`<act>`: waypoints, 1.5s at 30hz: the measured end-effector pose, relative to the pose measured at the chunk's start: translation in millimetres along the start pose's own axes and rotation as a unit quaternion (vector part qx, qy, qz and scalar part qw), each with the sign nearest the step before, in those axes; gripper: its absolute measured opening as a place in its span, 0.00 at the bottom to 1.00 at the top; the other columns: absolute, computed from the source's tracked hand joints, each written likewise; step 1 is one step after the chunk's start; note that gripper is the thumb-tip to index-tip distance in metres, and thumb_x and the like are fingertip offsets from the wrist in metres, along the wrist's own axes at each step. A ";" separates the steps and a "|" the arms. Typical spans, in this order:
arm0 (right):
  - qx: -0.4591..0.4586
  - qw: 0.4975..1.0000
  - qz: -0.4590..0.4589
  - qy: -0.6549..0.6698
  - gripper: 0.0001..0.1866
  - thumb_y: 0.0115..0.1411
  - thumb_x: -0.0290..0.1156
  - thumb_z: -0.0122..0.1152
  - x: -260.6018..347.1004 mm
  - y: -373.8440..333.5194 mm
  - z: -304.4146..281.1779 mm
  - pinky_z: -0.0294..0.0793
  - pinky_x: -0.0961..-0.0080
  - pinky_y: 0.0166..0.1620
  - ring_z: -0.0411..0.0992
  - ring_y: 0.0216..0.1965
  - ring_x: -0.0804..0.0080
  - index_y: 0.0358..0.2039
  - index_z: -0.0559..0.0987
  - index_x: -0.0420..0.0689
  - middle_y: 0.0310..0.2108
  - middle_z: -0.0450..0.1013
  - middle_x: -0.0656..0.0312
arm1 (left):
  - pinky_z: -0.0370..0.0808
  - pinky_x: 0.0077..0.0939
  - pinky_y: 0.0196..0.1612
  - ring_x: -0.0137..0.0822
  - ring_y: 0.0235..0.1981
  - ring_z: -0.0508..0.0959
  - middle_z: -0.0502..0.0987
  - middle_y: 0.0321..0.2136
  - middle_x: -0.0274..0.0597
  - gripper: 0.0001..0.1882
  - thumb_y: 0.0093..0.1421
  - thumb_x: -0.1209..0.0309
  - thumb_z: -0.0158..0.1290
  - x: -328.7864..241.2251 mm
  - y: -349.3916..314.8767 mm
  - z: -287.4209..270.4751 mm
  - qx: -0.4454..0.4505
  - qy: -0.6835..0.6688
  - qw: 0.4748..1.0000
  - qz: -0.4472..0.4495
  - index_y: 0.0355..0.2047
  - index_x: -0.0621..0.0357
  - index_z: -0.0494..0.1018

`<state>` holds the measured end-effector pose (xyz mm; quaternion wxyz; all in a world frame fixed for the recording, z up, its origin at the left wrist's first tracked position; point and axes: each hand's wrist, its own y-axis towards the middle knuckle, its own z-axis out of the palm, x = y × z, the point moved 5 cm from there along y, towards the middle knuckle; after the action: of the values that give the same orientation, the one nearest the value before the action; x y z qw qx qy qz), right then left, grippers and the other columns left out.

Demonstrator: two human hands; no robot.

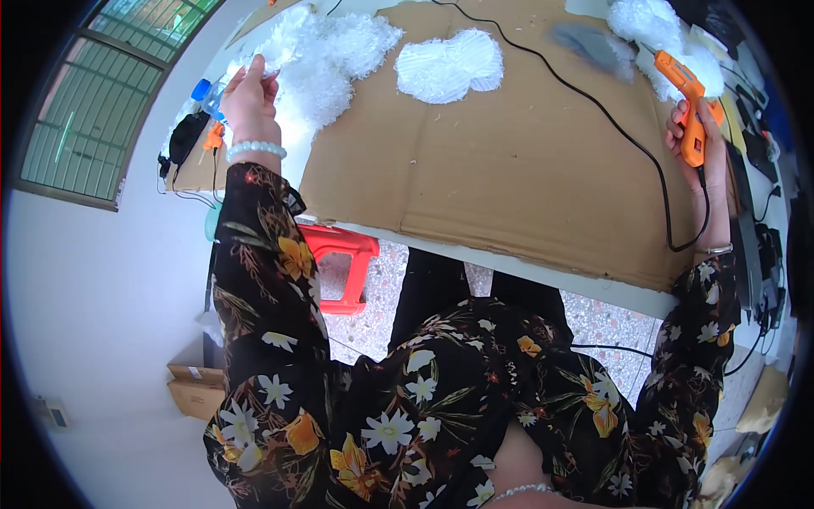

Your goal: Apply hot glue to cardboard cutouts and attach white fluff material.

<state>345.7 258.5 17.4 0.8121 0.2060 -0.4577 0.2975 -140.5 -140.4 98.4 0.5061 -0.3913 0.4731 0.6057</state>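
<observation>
My right hand (pixel 715 140) grips an orange glue gun (pixel 681 76) by its handle at the right edge of the cardboard; the nozzle points up and left. A black cord (pixel 666 212) runs from the bottom of the handle. At the far left, my left hand (pixel 248 103) is raised with its fingers pinched together beside a fluffy white pile (pixel 326 72). Whatever those fingers may hold is too small to make out. Between the hands, at the far side, lies a flat white cloud-shaped piece (pixel 449 68) with a fluffy edge.
Brown cardboard (pixel 509 170) covers the table. A blue-capped bottle (pixel 202 90) and a black object (pixel 184 138) are beside my left hand. More white fluff (pixel 649 24) and a blurred grey thing (pixel 591 49) lie far right. A red stool (pixel 360 271) stands below the table edge.
</observation>
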 end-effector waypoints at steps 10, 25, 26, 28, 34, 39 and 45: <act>-0.043 0.997 0.037 -0.053 0.18 0.72 0.50 0.53 3.9 -16.6 5.0 0.68 0.81 0.33 0.64 0.25 0.81 0.39 0.74 0.47 0.29 0.72 0.68 | 0.78 0.23 0.27 0.36 0.25 0.83 0.80 0.28 0.40 0.08 0.61 0.74 0.66 41.2 44.5 66.8 0.008 0.019 1.000 0.004 0.38 0.61 0.78; -0.044 0.995 0.067 -0.055 0.18 0.74 0.50 0.50 -5.8 -14.7 13.1 0.65 0.81 0.31 0.63 0.24 0.81 0.39 0.72 0.48 0.29 0.70 0.69 | 0.79 0.26 0.33 0.29 0.25 0.83 0.85 0.30 0.43 0.14 0.65 0.63 0.58 40.4 70.7 94.3 0.179 0.530 0.803 0.203 0.39 0.62 0.84; -0.041 0.996 0.065 -0.051 0.18 0.74 0.50 0.50 -5.3 -13.7 17.5 0.65 0.81 0.31 0.63 0.24 0.81 0.39 0.72 0.48 0.29 0.70 0.68 | 0.79 0.30 0.37 0.36 0.29 0.84 0.85 0.31 0.46 0.14 0.64 0.61 0.58 43.9 69.9 91.1 0.216 0.490 0.803 0.263 0.41 0.58 0.84; -0.043 0.996 0.061 -0.053 0.17 0.73 0.50 0.50 -4.2 -14.7 16.8 0.65 0.81 0.31 0.63 0.24 0.81 0.39 0.72 0.48 0.29 0.70 0.68 | 0.80 0.36 0.43 0.46 0.37 0.85 0.85 0.34 0.49 0.15 0.64 0.61 0.57 52.3 46.2 102.5 0.293 0.467 0.778 0.301 0.47 0.53 0.82; -0.058 0.995 0.078 -0.032 0.17 0.73 0.49 0.51 -9.7 -16.1 8.0 0.66 0.81 0.32 0.64 0.25 0.80 0.43 0.74 0.47 0.31 0.72 0.67 | 0.79 0.44 0.51 0.55 0.46 0.81 0.83 0.45 0.53 0.19 0.60 0.65 0.61 39.4 -20.8 116.7 0.276 0.495 0.703 0.428 0.52 0.52 0.80; -0.022 0.997 0.064 -0.046 0.18 0.70 0.50 0.56 -5.8 -10.6 -0.7 0.69 0.81 0.32 0.67 0.25 0.80 0.43 0.75 0.46 0.32 0.76 0.65 | 0.79 0.44 0.46 0.55 0.45 0.80 0.81 0.45 0.53 0.16 0.55 0.78 0.61 23.0 -138.1 130.4 0.337 0.257 0.743 0.518 0.46 0.55 0.80; 0.004 0.998 0.050 -0.035 0.17 0.73 0.45 0.54 -10.6 1.9 2.6 0.70 0.81 0.35 0.67 0.29 0.80 0.48 0.74 0.44 0.39 0.76 0.61 | 0.77 0.35 0.34 0.45 0.33 0.81 0.80 0.34 0.46 0.11 0.54 0.81 0.63 12.3 -206.1 119.1 0.280 0.150 0.829 0.459 0.38 0.57 0.81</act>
<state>338.6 255.2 9.6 0.7790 0.1960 -0.4944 0.3321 60.6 -13.7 79.5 0.1803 -0.0562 0.8177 0.5437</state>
